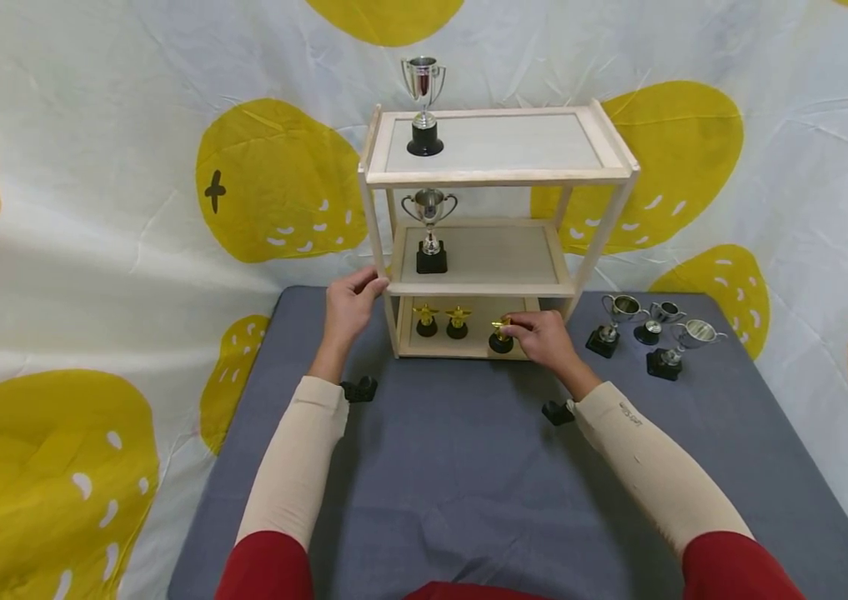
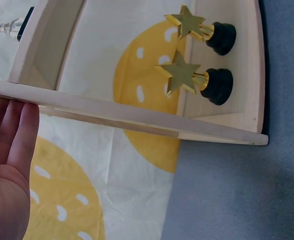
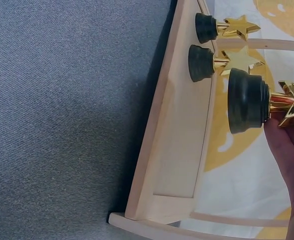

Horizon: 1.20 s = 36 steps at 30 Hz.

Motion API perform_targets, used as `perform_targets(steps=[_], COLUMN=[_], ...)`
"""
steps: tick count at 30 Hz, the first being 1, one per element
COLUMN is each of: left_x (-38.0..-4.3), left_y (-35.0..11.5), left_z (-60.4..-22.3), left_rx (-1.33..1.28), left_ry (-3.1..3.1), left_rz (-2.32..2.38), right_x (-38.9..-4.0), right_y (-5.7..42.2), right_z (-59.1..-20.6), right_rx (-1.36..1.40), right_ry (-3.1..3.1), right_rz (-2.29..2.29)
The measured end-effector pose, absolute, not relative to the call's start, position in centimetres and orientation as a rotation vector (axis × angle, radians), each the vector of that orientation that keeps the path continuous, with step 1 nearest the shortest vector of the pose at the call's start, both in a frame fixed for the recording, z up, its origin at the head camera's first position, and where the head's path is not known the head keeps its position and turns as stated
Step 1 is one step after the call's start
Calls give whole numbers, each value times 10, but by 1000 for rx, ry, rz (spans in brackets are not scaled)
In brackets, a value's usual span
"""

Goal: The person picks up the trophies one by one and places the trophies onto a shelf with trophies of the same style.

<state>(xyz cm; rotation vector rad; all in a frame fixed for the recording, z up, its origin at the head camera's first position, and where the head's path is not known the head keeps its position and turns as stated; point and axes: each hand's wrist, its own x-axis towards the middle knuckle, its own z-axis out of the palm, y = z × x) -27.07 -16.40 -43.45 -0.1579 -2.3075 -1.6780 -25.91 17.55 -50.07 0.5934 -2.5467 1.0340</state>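
Note:
My right hand [image 1: 544, 337] pinches a small gold star trophy [image 1: 501, 342] by its upper part, at the front of the bottom shelf. In the right wrist view its black base [image 3: 246, 102] shows whole, with fingers [image 3: 287, 150] beside the gold stem. Two matching star trophies, one at the left [image 1: 426, 322] and one near it [image 1: 457, 323], stand upright on that same shelf. My left hand [image 1: 348, 310] grips the left front post of the light wooden shelf unit [image 1: 499, 177]; its fingertips lie against the post in the left wrist view.
A silver cup [image 1: 425, 137] stands on the top shelf, another [image 1: 431, 254] on the middle one, both toward the left. Three more silver cups [image 1: 604, 340] stand on the grey-covered table [image 1: 454, 492] right of the unit. Behind hangs a white and yellow patterned cloth [image 1: 131, 167].

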Motion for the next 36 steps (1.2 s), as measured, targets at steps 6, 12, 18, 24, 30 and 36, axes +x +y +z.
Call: perform_targets(steps=[6,12,18,24,30,36], left_x=[-271,-273,-271,-271,-271,-270], left_y=[-164,-164,-164,-165,-165,-165], left_z=[-435,-435,-435,-436,-436,-435], left_rx=[-165,-165,-162,-148,-141,-138], left_ry=[-2296,-2287,-2299,-2312,-2325,-2318], left_rz=[-1685,-1700,-1668,-1666,-1655,-1672], right_x=[-262,-264,-265,-267,-269,-272], right_y=[174,173,172,171,170,169], right_z=[-501,-500,-502,-503,-506,-508], right_rx=[602,583,572,553,551,530], right_ry=[-2557,-2567,-2575,-2596,-2594,-2623], right_rz=[1042,1054,1059,1051,1049,1062])
